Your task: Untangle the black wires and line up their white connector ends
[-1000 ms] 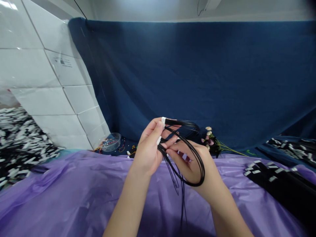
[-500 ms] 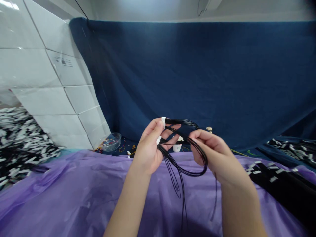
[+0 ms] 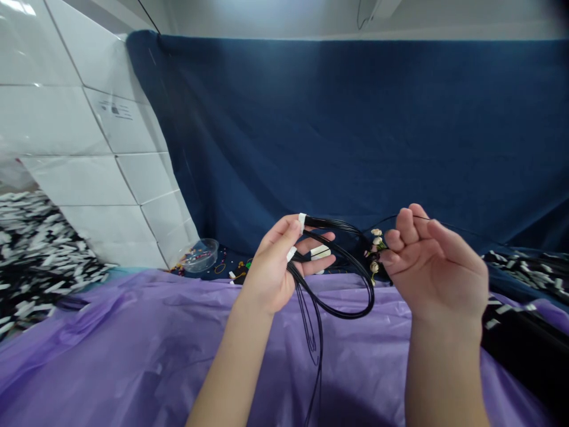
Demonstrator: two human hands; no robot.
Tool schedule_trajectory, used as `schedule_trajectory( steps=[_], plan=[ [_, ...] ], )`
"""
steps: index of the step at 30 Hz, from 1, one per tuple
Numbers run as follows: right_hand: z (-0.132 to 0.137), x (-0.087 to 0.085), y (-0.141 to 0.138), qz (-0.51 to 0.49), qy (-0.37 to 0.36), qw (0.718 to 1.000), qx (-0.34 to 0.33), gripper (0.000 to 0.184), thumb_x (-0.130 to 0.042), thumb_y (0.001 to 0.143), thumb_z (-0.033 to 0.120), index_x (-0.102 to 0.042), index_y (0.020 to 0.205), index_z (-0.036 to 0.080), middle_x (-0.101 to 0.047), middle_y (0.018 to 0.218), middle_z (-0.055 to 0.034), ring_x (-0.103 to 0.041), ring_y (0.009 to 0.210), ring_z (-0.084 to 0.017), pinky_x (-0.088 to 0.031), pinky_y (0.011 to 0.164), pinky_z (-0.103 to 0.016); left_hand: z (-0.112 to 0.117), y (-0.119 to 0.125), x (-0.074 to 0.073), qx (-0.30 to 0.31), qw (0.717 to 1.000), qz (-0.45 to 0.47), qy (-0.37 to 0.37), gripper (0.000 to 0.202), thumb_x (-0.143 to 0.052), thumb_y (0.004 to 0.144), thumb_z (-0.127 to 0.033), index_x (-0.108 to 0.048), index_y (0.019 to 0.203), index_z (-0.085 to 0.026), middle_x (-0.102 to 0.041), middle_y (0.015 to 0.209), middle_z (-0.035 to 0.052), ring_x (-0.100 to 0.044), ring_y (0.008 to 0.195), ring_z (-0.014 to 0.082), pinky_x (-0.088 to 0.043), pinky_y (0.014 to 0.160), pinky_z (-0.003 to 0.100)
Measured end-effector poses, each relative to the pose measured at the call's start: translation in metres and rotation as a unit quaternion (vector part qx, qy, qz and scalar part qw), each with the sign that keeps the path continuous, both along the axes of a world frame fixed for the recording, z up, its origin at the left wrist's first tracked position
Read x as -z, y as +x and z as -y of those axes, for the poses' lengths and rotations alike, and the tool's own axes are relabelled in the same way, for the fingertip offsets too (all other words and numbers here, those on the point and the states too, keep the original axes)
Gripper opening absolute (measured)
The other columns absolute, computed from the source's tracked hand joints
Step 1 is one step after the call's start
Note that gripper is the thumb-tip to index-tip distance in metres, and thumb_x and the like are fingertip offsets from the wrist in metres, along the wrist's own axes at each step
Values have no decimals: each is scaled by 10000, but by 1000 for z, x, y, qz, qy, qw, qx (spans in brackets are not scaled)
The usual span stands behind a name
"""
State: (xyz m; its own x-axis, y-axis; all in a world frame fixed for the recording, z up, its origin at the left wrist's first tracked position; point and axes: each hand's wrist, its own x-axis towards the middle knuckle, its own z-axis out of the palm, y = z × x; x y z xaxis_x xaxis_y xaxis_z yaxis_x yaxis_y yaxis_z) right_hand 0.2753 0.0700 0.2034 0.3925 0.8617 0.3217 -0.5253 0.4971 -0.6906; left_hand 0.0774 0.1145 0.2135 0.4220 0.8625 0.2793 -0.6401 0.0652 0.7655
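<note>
Gripping a bundle of black cords (image 3: 370,289) at the centre of the frame, the left hand (image 3: 275,267) has its thumb and forefinger clamped close to a white tag (image 3: 301,223), while its other fingers spread apart behind the loop. A second white tag (image 3: 291,254) sits just below. At right of centre, the right hand (image 3: 438,273) turns its palm to the camera, thumb and forefinger seemingly pinched on a thin strand (image 3: 386,218) that runs on past them to the right. Loose ends hang over the purple sheet (image 3: 178,356) in the lower frame.

A hard pull on the strand could tighten a snarl or drag cords out of the left hand's grip, since only a small pinch holds them. The strand could also snag on the flowers (image 3: 377,240) close behind it, and the dangling ends might tangle with the loop.
</note>
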Motion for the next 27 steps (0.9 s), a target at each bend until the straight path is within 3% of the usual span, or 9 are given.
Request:
schedule_trajectory(
  steps=[4, 8, 11, 13, 16, 18, 21, 23, 27],
  plan=[
    [-3, 0, -7, 9, 38, 998, 56, 196, -534, 895, 376, -685, 914, 253, -615, 813, 5, -579, 626, -103, -436, 479, -220, 0, 0, 0, 11, 1000, 10, 0, 103, -586, 896, -258, -570, 889, -156, -650, 960, 45, -684, 910, 208, -627, 673, 408],
    [-3, -2, -7, -72, 79, 988, 110, 218, -534, 911, 340, -653, 804, 190, -411, 579, 61, -399, 427, -54, -364, 394, -195, -2, 0, 1, 11, 1000, 20, -3, 141, -581, 900, -280, -583, 866, -143, -650, 915, 44, -688, 871, 192, -633, 651, 361],
    [-1, -4, -4, -84, 112, 983, 120, 248, -580, 891, 411, -654, 779, 203, -540, 705, 24, -561, 602, -90, -529, 560, -248, -3, 0, 0, 9, 1000, 26, -11, 143, -561, 912, -275, -586, 869, -140, -657, 909, 45, -690, 855, 183, -633, 642, 343],
    [3, -4, -1, -66, 144, 985, 65, 200, -671, 829, 432, -680, 825, 233, -540, 670, 41, -562, 610, -83, -556, 613, -241, -4, 0, 0, 6, 999, 27, -17, 143, -553, 916, -270, -583, 867, -139, -659, 903, 45, -690, 853, 182, -634, 634, 335],
    [11, -2, -3, 40, 177, 983, 20, 189, -735, 783, 370, -713, 930, 254, -374, 465, 88, -365, 412, -55, -383, 383, -168, -3, -1, 0, 2, 999, 24, -21, 141, -555, 915, -271, -577, 870, -139, -660, 885, 48, -691, 849, 182, -631, 612, 313],
    [16, 1, -9, 179, 158, 968, 76, 149, -714, 803, 295, -727, 943, 246, -403, 440, 77, -348, 395, -57, -300, 366, -179, -3, -1, 0, 1, 1000, 19, -23, 134, -567, 907, -271, -574, 880, -140, -660, 889, 51, -693, 851, 185, -628, 605, 300],
    [19, 4, -24, 376, 79, 906, 179, 55, -705, 797, 206, -728, 847, 202, -537, 524, 31, -431, 452, -62, -316, 424, -203, -2, 0, 1, -1, 1000, 8, -25, 134, -592, 889, -277, -573, 894, -145, -657, 906, 49, -696, 861, 195, -624, 594, 287],
    [18, 4, -34, 450, 49, 866, 213, 28, -699, 795, 199, -712, 805, 176, -554, 558, 20, -441, 482, -65, -316, 442, -212, -2, 2, 1, -6, 1000, -1, -24, 129, -605, 879, -277, -567, 894, -155, -656, 911, 45, -695, 874, 201, -621, 587, 287],
    [12, 2, -47, 481, 54, 839, 248, 70, -655, 826, 212, -698, 798, 164, -566, 583, 17, -445, 517, -75, -325, 473, -228, 1, 5, 1, -27, 999, -24, -13, 131, -631, 861, -288, -564, 883, -177, -660, 905, 33, -682, 882, 184, -619, 663, 321]
  ],
)
